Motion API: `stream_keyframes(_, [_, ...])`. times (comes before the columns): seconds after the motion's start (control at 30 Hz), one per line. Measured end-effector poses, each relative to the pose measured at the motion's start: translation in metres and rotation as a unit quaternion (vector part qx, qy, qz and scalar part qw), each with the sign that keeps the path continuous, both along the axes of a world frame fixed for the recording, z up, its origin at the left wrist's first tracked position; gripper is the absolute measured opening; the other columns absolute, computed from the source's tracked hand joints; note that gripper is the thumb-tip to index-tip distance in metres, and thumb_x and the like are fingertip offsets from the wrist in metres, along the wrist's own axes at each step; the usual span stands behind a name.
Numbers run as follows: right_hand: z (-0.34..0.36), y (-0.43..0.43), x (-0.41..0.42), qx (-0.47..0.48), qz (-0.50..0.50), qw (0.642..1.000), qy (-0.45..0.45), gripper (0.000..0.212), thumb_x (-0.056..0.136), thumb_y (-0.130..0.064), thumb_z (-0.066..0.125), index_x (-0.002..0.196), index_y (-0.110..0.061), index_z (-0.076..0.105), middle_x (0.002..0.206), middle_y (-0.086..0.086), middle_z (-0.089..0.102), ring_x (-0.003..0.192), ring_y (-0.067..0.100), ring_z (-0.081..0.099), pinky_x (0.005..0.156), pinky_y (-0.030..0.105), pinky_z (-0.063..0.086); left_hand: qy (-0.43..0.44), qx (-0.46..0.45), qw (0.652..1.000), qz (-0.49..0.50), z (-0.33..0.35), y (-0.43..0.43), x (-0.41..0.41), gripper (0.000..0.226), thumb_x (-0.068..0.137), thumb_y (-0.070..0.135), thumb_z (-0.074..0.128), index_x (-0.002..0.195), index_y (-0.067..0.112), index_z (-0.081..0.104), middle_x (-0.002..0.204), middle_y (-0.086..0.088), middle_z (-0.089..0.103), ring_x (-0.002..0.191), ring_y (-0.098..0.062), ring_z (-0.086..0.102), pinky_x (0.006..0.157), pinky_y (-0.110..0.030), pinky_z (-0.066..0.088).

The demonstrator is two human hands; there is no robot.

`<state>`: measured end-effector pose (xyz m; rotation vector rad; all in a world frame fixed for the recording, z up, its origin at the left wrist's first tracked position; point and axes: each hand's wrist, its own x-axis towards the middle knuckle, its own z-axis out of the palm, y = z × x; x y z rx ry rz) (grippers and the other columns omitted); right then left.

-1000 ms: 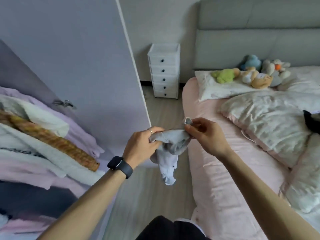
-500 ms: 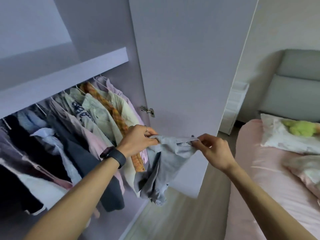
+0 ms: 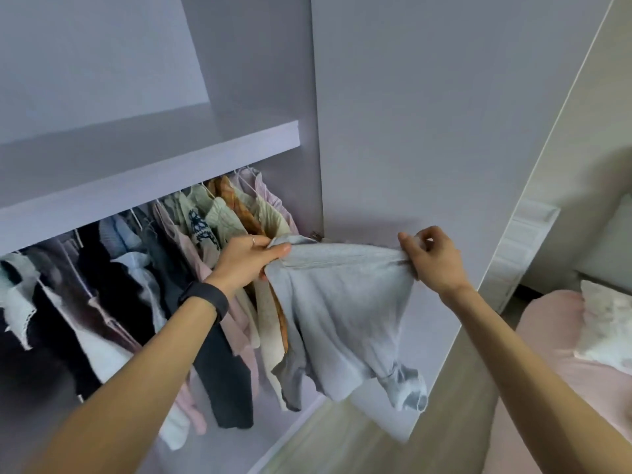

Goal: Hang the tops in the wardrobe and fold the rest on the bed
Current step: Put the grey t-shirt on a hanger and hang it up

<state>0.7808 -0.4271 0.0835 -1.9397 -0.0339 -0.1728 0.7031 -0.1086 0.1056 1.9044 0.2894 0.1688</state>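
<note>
Grey top [image 3: 342, 302] held stretched between both hands, in front of open wardrobe [image 3: 239, 145].
Left hand [image 3: 249, 258] and right hand [image 3: 427, 258] each pinched shut on upper edge; soft, light, limp knit, likely sags if released, best gripped at shoulders. Beyond: hanging clothes [image 3: 212, 227], then bed [image 3: 547, 323] far right.

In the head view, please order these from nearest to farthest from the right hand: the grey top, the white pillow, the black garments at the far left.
1. grey top: pinched by the right hand itself.
2. white pillow: on the bed, lower right.
3. black garments: hanging in the wardrobe, far left.
</note>
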Motion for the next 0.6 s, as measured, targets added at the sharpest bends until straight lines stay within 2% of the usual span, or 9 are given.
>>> stream_keyframes(0.1, [0.012,0.007,0.003,0.153,0.106,0.981,0.050,0.029,0.094,-0.031,0.071,0.083,-0.013,0.052,0.073,-0.001,0.066,0.061,0.011,0.064,0.057,0.028,0.058,-0.037,0.159,0.985,0.062,0.003,-0.023,0.001,0.037,0.087,0.043,0.074,0.104,0.010,0.070,0.101,0.000,0.071,0.096,-0.015,0.065,0.096,-0.046,0.053])
stream_keyframes(0.13, [0.016,0.010,0.003,0.164,0.150,0.973,0.061,0.028,0.094,-0.028,0.072,0.083,-0.012,0.052,0.071,0.000,0.065,0.061,0.010,0.064,0.058,0.028,0.058,-0.063,0.199,0.977,0.050,0.003,-0.036,0.000,0.042,0.086,0.049,0.072,0.115,0.019,0.066,0.114,0.007,0.067,0.108,-0.011,0.061,0.100,-0.037,0.050])
stream_keyframes(0.2, [0.024,0.020,-0.001,0.152,0.226,0.960,0.069,0.025,0.092,-0.022,0.074,0.084,-0.010,0.054,0.067,-0.001,0.064,0.061,0.010,0.065,0.059,0.026,0.059,-0.097,0.252,0.961,-0.051,0.004,-0.067,-0.003,0.072,0.077,0.064,0.072,0.137,0.031,0.051,0.133,0.013,0.055,0.123,-0.004,0.048,0.101,-0.024,0.040])
stream_keyframes(0.27, [0.030,0.024,-0.004,0.136,0.272,0.950,0.068,0.021,0.091,-0.018,0.075,0.085,-0.008,0.058,0.070,0.002,0.065,0.065,0.011,0.067,0.063,0.025,0.060,-0.099,0.339,0.927,-0.124,0.000,-0.098,0.006,0.081,0.070,0.071,0.072,0.139,0.036,0.049,0.131,0.011,0.059,0.117,-0.006,0.053,0.095,-0.024,0.045])
stream_keyframes(0.3, [0.031,0.025,-0.005,0.136,0.291,0.945,0.066,0.018,0.091,-0.016,0.075,0.086,-0.006,0.060,0.074,0.004,0.066,0.068,0.013,0.068,0.067,0.026,0.061,-0.101,0.359,0.920,-0.122,0.000,-0.109,0.011,0.070,0.071,0.070,0.072,0.130,0.036,0.056,0.119,0.009,0.067,0.107,-0.010,0.061,0.087,-0.028,0.051])
stream_keyframes(0.4, [0.027,0.008,-0.005,0.170,0.298,0.937,0.061,0.011,0.091,-0.015,0.075,0.092,-0.005,0.070,0.086,0.004,0.074,0.081,0.013,0.072,0.077,0.024,0.059,-0.086,0.349,0.930,-0.081,0.004,-0.128,0.025,0.035,0.079,0.059,0.075,0.088,0.027,0.065,0.077,0.006,0.068,0.078,-0.021,0.066,0.067,-0.040,0.054])
stream_keyframes(0.47, [0.007,-0.017,-0.006,0.141,0.270,0.951,0.053,0.015,0.088,-0.023,0.079,0.101,-0.017,0.074,0.098,-0.008,0.077,0.091,0.007,0.072,0.080,0.021,0.055,-0.087,0.317,0.941,-0.078,0.004,-0.132,0.034,0.029,0.082,0.049,0.078,0.081,0.021,0.068,0.073,0.002,0.069,0.079,-0.025,0.067,0.070,-0.042,0.055])
stream_keyframes(0.53, [-0.025,-0.043,-0.008,0.032,0.242,0.968,0.056,0.040,0.080,-0.038,0.085,0.116,-0.032,0.069,0.116,-0.017,0.070,0.105,0.004,0.067,0.087,0.023,0.052,-0.107,0.238,0.962,-0.081,0.005,-0.129,0.035,0.021,0.081,0.037,0.082,0.079,0.019,0.071,0.075,-0.001,0.072,0.078,-0.019,0.068,0.074,-0.035,0.055])
stream_keyframes(0.6, [-0.062,-0.064,-0.012,-0.136,0.245,0.956,0.089,0.079,0.071,-0.058,0.084,0.141,-0.040,0.049,0.142,-0.018,0.053,0.128,0.010,0.053,0.103,0.031,0.046,-0.123,0.143,0.979,-0.080,0.009,-0.122,0.034,0.013,0.080,0.027,0.084,0.082,0.019,0.075,0.077,0.004,0.075,0.076,-0.005,0.067,0.069,-0.017,0.050])
